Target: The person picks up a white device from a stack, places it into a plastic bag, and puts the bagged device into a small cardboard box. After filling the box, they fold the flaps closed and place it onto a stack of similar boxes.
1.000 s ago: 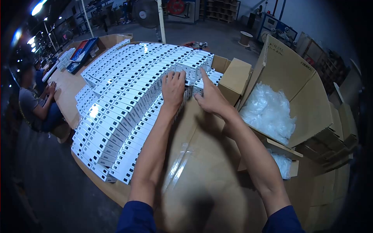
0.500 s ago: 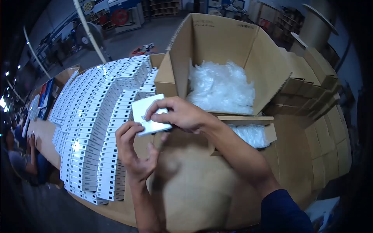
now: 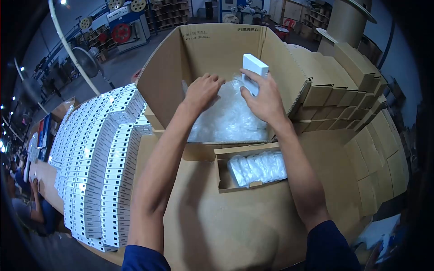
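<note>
A small flat white box [image 3: 254, 72] is gripped between the thumb and fingers of my right hand [image 3: 266, 97], raised over the right part of the large carton. Inside that carton [image 3: 158, 77] lies a heap of clear plastic bags [image 3: 230, 119]. My left hand [image 3: 203, 92] hovers at the near left of the heap, fingers bent and thumb apart, with nothing visible in it; its fingertips are partly hidden. Below stands a small open cardboard box [image 3: 221, 169] with a row of white items in clear bags [image 3: 257, 167], partly covered by my right forearm.
Tall stacks of white boxes with black squares [image 3: 97, 158] fill the left side. Folded brown cardboard boxes [image 3: 334, 95] are piled at the right. A co-worker's arm [image 3: 36, 207] shows at the far left. Machines [image 3: 126, 27] stand in the background.
Both hands have moved apart and forward to the large carton. My left hand has come away from the white box, which my right hand has carried up and right. The view has shifted.
</note>
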Demonstrator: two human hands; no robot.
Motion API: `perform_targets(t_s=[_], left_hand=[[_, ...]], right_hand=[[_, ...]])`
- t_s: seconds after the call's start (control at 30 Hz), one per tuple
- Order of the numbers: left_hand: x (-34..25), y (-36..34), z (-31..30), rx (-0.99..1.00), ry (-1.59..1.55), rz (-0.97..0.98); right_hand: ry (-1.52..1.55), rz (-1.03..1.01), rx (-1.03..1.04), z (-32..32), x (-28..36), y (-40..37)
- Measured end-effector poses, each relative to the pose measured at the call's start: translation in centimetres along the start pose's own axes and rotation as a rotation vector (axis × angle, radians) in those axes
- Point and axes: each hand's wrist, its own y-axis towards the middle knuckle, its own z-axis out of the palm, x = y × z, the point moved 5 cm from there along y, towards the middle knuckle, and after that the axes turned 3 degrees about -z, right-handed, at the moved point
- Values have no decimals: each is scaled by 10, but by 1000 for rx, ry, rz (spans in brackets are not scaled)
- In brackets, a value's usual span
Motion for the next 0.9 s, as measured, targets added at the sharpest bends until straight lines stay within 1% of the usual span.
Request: perform_targets(t_s=[0.07, 0.1, 0.13, 0.17, 0.2, 0.23, 0.3, 0.33, 0.37, 0.4, 0.47, 0.5, 0.53, 0.6, 0.63, 0.67, 0.73, 0.77, 0.8, 0.83, 0.87, 0.9], left_hand=[[18, 12, -1, 32, -112, -191], [24, 14, -3, 53, -173, -286], [27, 15, -18, -189, -341, -320], [31, 11, -24, -252, -402, -418], [24, 2, -45, -316, -459, -519], [23, -5, -50, -339, -566, -574], [22, -21, -60, -391, -780, -686], [11, -30, -69, -444, -935, -661], [-7, -41, -77, -492, -1091, -633], [-26, -54, -83, -536, -1250, -603], [-60, -82, -92, -565, -1368, -623], [-77, -97, -93, -569, -1428, -640], [-94, -109, -94, -614, -1492, -646], [-121, -144, -92, -571, -1519, -739], [-131, -166, -86, -635, -1608, -753], [-139, -190, -76, -703, -1695, -766], [-154, -237, -66, -665, -1721, -776], [-163, -257, -65, -654, -1710, -770], [-169, -268, -65, -641, -1701, -764], [-181, -268, -80, -632, -1730, -755], [-186, -271, -76, -495, -1744, -752], [-188, -279, -70, -357, -1756, -754]], right_hand=[[43, 10, -18, 4, -6, 4], [6, 29, -17, 0, -1, 3], [35, 35, -37, -3, -1, 2], [68, 39, -58, -5, -1, 1], [104, 40, -76, -8, 0, 0], [52, -1, -105, -10, -1, -1], [153, 80, -75, -9, -1, -7], [201, 118, -59, -9, -1, -10], [388, 137, 5, -4, -4, -13], [487, 174, 12, -1, -2, -20], [683, 252, 26, 6, 11, -46], [853, 394, 26, 6, 25, -63], [1102, 417, 3, 8, 40, -75], [1212, 399, -26, 10, 46, -104], [1083, 371, -43, 7, 44, -120], [1054, 347, -116, -2, 53, -135], [790, 336, -118, -22, 47, -171], [847, 255, -179, -35, 65, -183], [838, 230, -184, -38, 65, -199], [741, 212, -61, -46, 66, -213], [643, 197, 65, -55, 69, -227], [753, 289, 102, -58, 74, -239]])
